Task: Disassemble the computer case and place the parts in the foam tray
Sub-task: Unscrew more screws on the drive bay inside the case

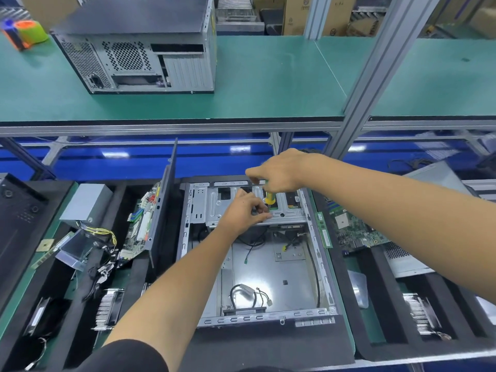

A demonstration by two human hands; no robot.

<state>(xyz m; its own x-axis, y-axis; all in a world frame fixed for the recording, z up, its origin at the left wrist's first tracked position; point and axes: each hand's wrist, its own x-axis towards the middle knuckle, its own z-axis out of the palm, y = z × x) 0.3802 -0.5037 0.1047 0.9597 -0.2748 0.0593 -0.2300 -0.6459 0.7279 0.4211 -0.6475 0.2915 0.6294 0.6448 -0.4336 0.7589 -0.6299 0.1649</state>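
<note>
Case: the open computer case (268,267) lies in the foam tray (346,304)
Right hand (279,171): curled round the yellow screwdriver (269,199)
Left hand (243,210): pinches at the drive cage (214,202) (what it holds, I cannot tell)
Advice: keep the tool upright, press down, steady the cage

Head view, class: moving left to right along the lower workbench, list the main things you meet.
Black panel → grey power supply box → upright motherboard → open computer case, with the left hand and right hand on its drive cage → flat green motherboard → finned heatsink.
</note>
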